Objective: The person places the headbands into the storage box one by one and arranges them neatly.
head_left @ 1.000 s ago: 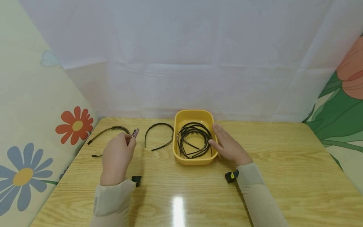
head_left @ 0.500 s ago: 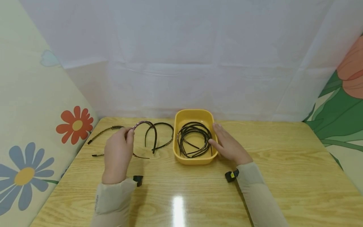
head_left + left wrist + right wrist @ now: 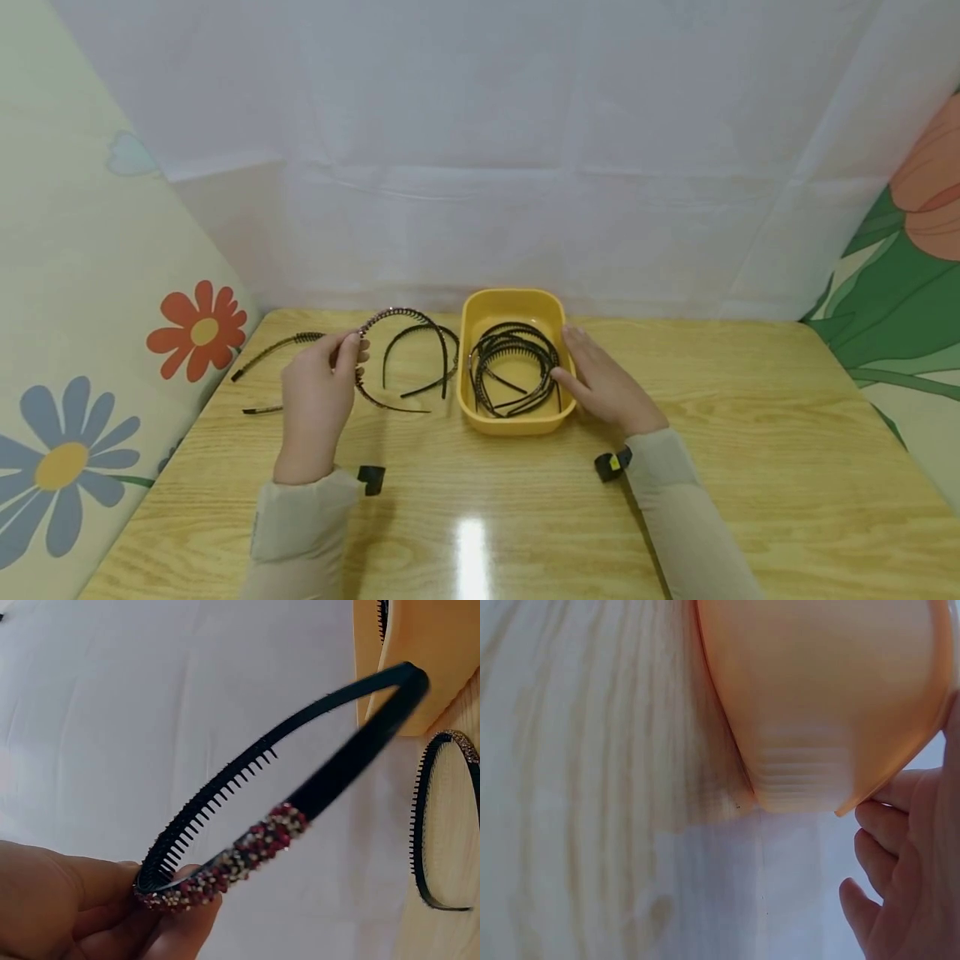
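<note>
My left hand [image 3: 318, 396] pinches a black toothed headband [image 3: 405, 312] between thumb and fingers, raised over the left part of the table. In the left wrist view, the headband [image 3: 349, 761] shows pink and silver beads along one stretch. My right hand [image 3: 611, 387] holds the right rim of a yellow plastic box [image 3: 517, 427], thumb over the rim and fingers along the outside. Several dark headbands [image 3: 517, 342] lie looped together inside the box. In the right wrist view, the fingers [image 3: 881, 825] are at the box's edge and the thumb is hidden.
Left of the box, another headband [image 3: 408, 332] lies on the wooden table [image 3: 480, 508], overlapped by the raised one. At the far left lies a gold-toned headband [image 3: 273, 348], partly behind my left hand. White cloth [image 3: 480, 208] hangs behind the table; floral panels flank it.
My left hand has shifted slightly right and turned the headband, so its arch now swings out toward the box. My right hand and the box stay in place.
</note>
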Available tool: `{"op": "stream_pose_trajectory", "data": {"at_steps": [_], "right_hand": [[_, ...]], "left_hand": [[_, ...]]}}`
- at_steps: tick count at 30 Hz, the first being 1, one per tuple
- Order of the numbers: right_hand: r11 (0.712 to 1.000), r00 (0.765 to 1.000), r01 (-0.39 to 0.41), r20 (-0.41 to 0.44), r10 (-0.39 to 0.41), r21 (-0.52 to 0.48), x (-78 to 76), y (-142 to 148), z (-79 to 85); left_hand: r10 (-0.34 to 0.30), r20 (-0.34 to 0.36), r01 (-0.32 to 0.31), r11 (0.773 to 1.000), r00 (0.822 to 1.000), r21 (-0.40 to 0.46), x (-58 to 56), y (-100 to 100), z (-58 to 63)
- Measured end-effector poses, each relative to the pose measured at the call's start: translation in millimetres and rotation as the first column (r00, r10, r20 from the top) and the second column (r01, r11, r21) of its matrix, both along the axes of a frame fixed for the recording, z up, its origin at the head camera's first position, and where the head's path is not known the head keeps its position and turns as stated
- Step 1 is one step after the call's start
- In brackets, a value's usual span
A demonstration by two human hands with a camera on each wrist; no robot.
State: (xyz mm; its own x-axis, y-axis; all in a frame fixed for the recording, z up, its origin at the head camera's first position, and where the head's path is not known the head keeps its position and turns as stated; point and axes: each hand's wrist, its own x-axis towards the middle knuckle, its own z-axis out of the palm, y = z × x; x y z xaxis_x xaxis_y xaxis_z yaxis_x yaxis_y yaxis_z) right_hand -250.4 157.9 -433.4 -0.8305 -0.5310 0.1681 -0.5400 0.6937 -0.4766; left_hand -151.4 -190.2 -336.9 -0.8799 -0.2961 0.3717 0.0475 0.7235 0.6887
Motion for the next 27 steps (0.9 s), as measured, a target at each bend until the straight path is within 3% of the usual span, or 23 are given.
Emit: {"op": "stream_pose_trajectory", "data": {"at_steps": [6,14,22,27], "right_hand": [[1.0,1.0,0.006,0.001,-0.006,0.019,1.2,-0.5,0.4],[0.999,0.999,0.011,-0.032,-0.01,0.049,2.8,-1.0,2.3],[0.998,0.999,0.015,-0.03,-0.014,0.053,5.3,-2.0,5.4],[0.999,1.0,0.019,-0.024,-0.018,0.048,6.0,-2.5,5.7]], "left_hand": [[-0.043,0.006,0.042,0.991,0.999,0.13,-2.2,1.0,-2.0],[-0.138,0.049,0.112,0.931,0.989,0.348,-14.9,7.2,-14.7],[-0.216,0.028,0.169,0.832,0.976,0.529,-30.3,18.7,-32.8],[-0.255,-0.006,0.208,0.773,0.967,0.599,-38.6,29.6,-41.7]]}}
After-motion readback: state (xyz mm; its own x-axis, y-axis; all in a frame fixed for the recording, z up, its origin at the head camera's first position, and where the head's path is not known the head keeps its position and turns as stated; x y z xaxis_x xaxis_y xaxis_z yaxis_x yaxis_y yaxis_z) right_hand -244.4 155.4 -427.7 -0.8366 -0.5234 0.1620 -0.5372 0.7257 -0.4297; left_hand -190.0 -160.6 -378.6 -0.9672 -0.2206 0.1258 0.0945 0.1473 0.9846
